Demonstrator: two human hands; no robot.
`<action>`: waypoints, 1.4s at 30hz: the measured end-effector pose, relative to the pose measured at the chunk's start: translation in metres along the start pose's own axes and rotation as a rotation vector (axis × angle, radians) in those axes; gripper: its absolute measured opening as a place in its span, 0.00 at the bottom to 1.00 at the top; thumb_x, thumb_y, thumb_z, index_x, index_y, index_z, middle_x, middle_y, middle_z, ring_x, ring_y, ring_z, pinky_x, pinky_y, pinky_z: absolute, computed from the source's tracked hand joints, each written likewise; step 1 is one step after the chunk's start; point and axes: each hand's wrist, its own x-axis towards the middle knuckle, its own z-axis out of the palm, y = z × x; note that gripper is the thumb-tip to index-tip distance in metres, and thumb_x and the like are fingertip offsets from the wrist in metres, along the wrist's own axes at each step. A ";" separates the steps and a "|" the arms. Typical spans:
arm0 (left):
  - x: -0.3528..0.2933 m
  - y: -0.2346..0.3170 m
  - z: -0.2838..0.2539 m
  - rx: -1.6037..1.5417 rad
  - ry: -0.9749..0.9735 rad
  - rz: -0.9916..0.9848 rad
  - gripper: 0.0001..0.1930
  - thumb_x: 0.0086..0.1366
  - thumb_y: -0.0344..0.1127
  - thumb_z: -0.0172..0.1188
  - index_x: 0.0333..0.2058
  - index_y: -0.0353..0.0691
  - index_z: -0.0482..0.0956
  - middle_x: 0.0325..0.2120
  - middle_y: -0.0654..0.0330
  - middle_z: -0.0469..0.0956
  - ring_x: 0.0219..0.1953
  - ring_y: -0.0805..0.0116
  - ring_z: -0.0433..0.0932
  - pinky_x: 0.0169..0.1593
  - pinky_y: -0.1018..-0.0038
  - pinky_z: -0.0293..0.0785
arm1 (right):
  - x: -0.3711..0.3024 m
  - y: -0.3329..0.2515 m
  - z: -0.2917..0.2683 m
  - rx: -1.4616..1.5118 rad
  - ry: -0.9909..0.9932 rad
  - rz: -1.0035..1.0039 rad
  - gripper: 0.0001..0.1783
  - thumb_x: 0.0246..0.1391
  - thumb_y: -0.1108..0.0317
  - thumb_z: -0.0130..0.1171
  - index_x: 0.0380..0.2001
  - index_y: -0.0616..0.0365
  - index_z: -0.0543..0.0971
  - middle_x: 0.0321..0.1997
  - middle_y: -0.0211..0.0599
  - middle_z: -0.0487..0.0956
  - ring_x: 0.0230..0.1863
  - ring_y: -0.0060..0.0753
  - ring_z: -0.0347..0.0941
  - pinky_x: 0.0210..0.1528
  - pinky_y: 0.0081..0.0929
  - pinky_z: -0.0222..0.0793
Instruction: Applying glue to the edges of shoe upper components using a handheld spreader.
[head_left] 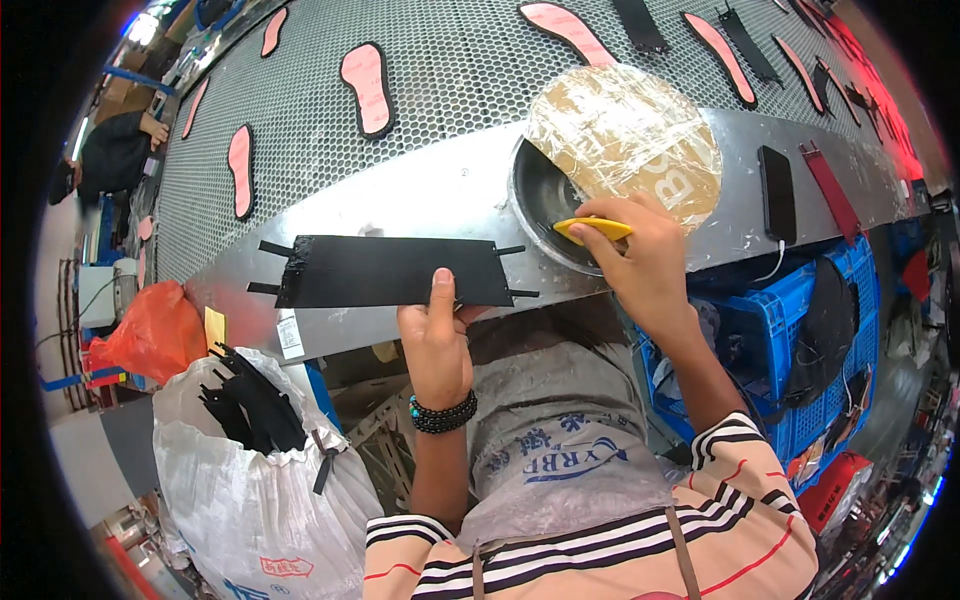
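My left hand (pixel 440 345) grips the near edge of a flat black strip piece (pixel 390 270), thumb on top. Narrow tabs stick out at both of its ends, and its left end looks glossy. Pinched in my right hand (pixel 645 265) is a small yellow scraper (pixel 590 228), its edge inside the dark round bowl (pixel 530 190). A tan cardboard disc (pixel 620 125) wrapped in clear film covers much of that bowl's top. What lies in the bowl is mostly hidden.
A mesh conveyor (pixel 300 140) beyond the metal ledge (pixel 430 190) carries pink insoles (pixel 367 90) and black strips. On the ledge lie a phone (pixel 777 195) with a cable and a dark red strip (pixel 832 190). A white sack (pixel 260 500) holds black pieces; blue crates (pixel 810 340) stand right.
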 end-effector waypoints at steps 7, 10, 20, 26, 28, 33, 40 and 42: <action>0.000 0.002 0.006 0.019 -0.010 -0.017 0.11 0.73 0.32 0.54 0.46 0.29 0.72 0.38 0.53 0.80 0.34 0.65 0.84 0.35 0.69 0.86 | 0.000 0.000 0.001 0.056 0.023 0.027 0.08 0.51 0.68 0.70 0.32 0.59 0.85 0.28 0.39 0.80 0.32 0.40 0.73 0.38 0.34 0.68; -0.001 0.004 0.008 0.026 0.013 -0.008 0.11 0.73 0.32 0.53 0.46 0.27 0.71 0.38 0.52 0.80 0.34 0.64 0.84 0.35 0.69 0.86 | -0.001 0.000 0.002 0.108 0.081 0.022 0.08 0.50 0.67 0.71 0.32 0.58 0.85 0.28 0.39 0.80 0.32 0.41 0.71 0.38 0.36 0.67; -0.002 0.000 0.001 0.069 0.014 -0.035 0.12 0.72 0.32 0.54 0.47 0.27 0.72 0.38 0.50 0.81 0.34 0.62 0.85 0.35 0.69 0.86 | 0.002 -0.009 -0.014 0.560 0.022 0.460 0.07 0.56 0.69 0.68 0.34 0.62 0.83 0.29 0.35 0.81 0.35 0.25 0.77 0.36 0.24 0.69; -0.006 0.007 0.016 0.139 -0.028 -0.009 0.11 0.71 0.31 0.55 0.47 0.29 0.73 0.38 0.52 0.81 0.36 0.65 0.84 0.34 0.70 0.86 | 0.009 -0.029 -0.014 0.338 0.064 -0.124 0.08 0.51 0.70 0.71 0.33 0.60 0.83 0.28 0.32 0.80 0.32 0.31 0.74 0.34 0.27 0.68; -0.008 0.008 0.021 0.161 -0.028 0.000 0.11 0.71 0.31 0.55 0.47 0.29 0.73 0.38 0.52 0.81 0.36 0.66 0.84 0.34 0.71 0.86 | 0.009 -0.030 -0.011 0.268 0.046 -0.215 0.09 0.51 0.68 0.71 0.33 0.59 0.83 0.28 0.33 0.80 0.32 0.33 0.72 0.36 0.28 0.66; -0.004 0.008 0.019 0.214 -0.037 0.058 0.10 0.71 0.30 0.55 0.46 0.29 0.73 0.39 0.53 0.81 0.36 0.67 0.83 0.35 0.71 0.86 | 0.002 -0.033 -0.004 0.197 -0.016 -0.368 0.12 0.44 0.68 0.73 0.32 0.57 0.82 0.25 0.30 0.76 0.29 0.35 0.68 0.30 0.30 0.65; 0.000 0.010 0.017 0.203 0.074 0.071 0.11 0.71 0.31 0.56 0.46 0.29 0.73 0.36 0.55 0.80 0.35 0.68 0.83 0.36 0.72 0.86 | 0.006 -0.033 -0.017 0.349 -0.300 -0.343 0.11 0.44 0.70 0.73 0.32 0.57 0.82 0.24 0.31 0.76 0.28 0.34 0.69 0.30 0.31 0.65; 0.000 0.007 0.015 0.252 0.070 0.105 0.11 0.71 0.31 0.56 0.45 0.29 0.73 0.36 0.55 0.80 0.35 0.69 0.83 0.37 0.72 0.86 | 0.009 -0.034 -0.018 0.365 -0.209 -0.298 0.10 0.45 0.71 0.73 0.31 0.58 0.82 0.24 0.31 0.76 0.27 0.35 0.71 0.30 0.31 0.65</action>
